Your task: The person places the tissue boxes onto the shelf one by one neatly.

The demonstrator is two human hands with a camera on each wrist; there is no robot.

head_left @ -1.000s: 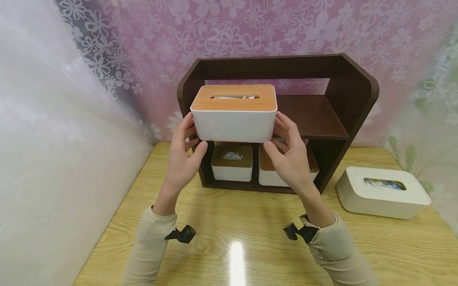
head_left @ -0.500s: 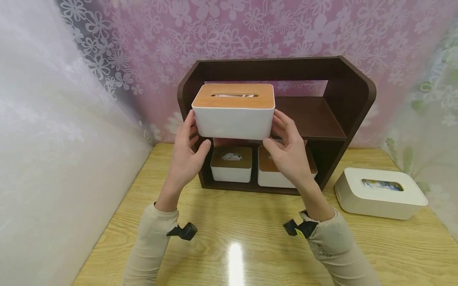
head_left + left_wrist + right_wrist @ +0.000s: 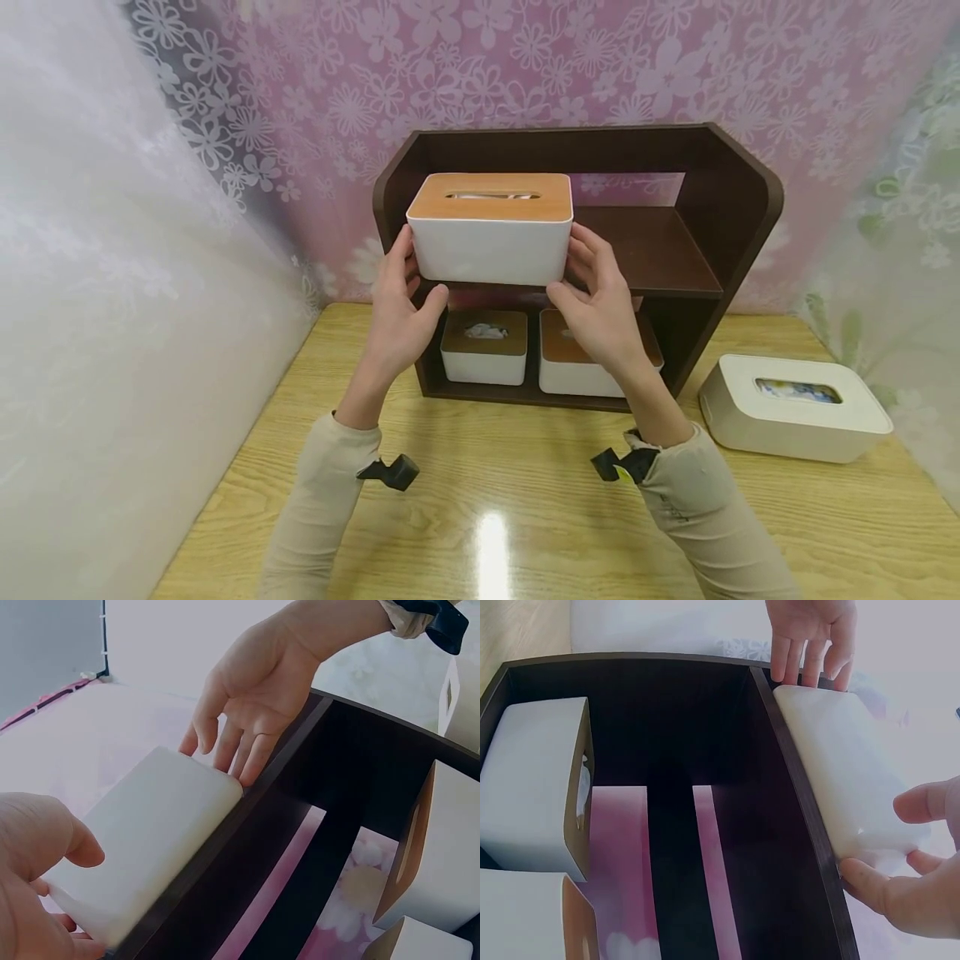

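A white tissue box (image 3: 491, 250) with a wood-look lid and a slot in its top is at the left of the upper shelf board (image 3: 652, 250). My left hand (image 3: 401, 317) holds its left end, fingers along the side and thumb low near the front. At the opposite end my right hand (image 3: 600, 312) grips it the same way. In the wrist views the box's white face (image 3: 161, 832) lies along the dark shelf edge, between both hands. The far side of the box is hidden.
Below, on the lower shelf, stand two more wood-topped tissue boxes, a smaller left one (image 3: 484, 364) and a right one (image 3: 573, 377) partly behind my right hand. A cream tissue box (image 3: 795, 425) sits on the wooden table (image 3: 450, 500) to the right of the shelf unit.
The tissue box has moved slightly away from me and appears a little smaller, closer over the upper shelf. Both hands have travelled along with it, keeping their hold.
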